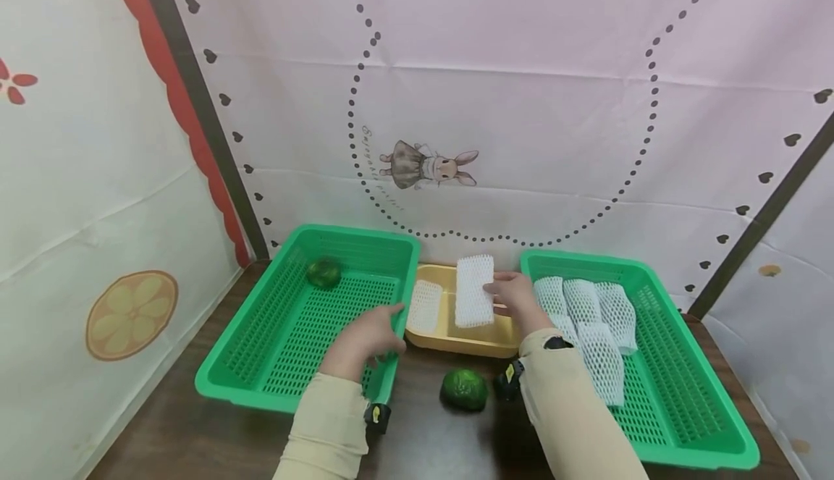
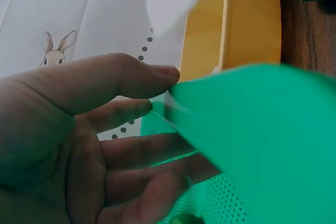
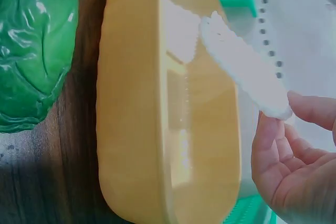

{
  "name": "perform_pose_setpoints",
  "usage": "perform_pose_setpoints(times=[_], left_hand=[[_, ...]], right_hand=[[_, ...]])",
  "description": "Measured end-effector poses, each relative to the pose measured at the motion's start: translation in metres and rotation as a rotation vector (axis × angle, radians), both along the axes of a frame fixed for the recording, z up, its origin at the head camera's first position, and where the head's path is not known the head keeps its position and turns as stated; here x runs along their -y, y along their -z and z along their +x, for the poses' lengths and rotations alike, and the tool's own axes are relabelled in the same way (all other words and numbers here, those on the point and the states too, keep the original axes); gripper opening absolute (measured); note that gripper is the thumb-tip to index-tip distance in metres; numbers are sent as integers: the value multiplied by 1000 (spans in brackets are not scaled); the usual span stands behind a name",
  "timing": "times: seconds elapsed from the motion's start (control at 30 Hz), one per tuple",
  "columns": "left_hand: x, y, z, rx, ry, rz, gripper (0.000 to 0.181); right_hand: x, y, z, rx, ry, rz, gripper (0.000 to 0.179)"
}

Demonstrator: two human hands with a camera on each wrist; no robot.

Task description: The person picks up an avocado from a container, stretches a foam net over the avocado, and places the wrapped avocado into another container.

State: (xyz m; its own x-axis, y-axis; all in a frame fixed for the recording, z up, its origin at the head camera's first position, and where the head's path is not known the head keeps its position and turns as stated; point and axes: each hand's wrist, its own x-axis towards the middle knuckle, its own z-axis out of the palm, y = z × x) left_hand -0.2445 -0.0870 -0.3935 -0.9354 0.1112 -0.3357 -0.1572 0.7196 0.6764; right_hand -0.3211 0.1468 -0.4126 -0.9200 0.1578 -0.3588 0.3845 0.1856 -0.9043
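Observation:
My right hand (image 1: 515, 297) pinches one end of a flat white foam net sleeve (image 1: 475, 292) between thumb and fingers. The sleeve is held over a yellow tray (image 1: 462, 345), where another foam net sleeve (image 1: 426, 306) lies at the left. At the right rim of the left green basket (image 1: 306, 228), my left hand (image 1: 366, 337) has its thumb near the rim, with loosely bent fingers partly hidden behind it. A bumpy, glossy green avocado-like fruit (image 1: 464, 390) lies on the table in front of the tray. A similar fruit (image 1: 323, 274) is in the left basket.
On the right stands a second green basket (image 1: 706, 371) holding several white net-sleeved items (image 1: 601, 357). The brown wooden table (image 1: 430, 436) carries everything. A patterned cloth wall (image 1: 521, 118) rises right behind the baskets and tray.

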Motion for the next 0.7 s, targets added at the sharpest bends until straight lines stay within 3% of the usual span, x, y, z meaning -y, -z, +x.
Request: perform_pose_setpoints(times=[0.17, 0.33, 0.43, 0.53, 0.7], left_hand=[[-2, -4, -4, -70, 20, -109, 68], [-12, -17, -11, -211, -11, -173, 61], [-21, -24, -15, -273, -31, -125, 56], [-32, -26, -17, -263, -28, -40, 52], [-46, -12, -15, -208, -33, 117, 51]], right_hand=[[-9, -6, 10, -5, 25, -92, 46], [-17, 0, 22, -30, 11, -237, 48], [-21, 3, 33, -38, -23, -322, 52], [-21, 3, 44, -63, -75, -379, 55], [-11, 2, 61, -122, -110, -399, 47]])
